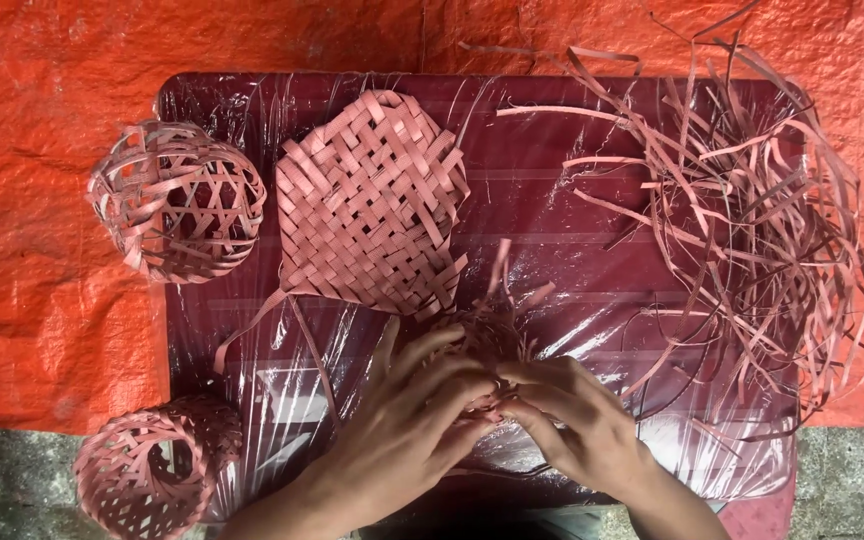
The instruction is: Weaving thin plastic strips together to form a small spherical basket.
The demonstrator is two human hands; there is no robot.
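Both hands, left hand and right hand, pinch a small pink woven piece between their fingertips, loose strip ends sticking up beyond each grip; fingers hide its lower part.

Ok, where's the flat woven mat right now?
In the head view the flat woven mat lies on the dark red table, left of centre, between the round openwork basket at its left and the loose strip pile at right, just above both hands.

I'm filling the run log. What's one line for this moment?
left hand: on small weave | right hand: on it too | woven mat: beside | loose strips: right
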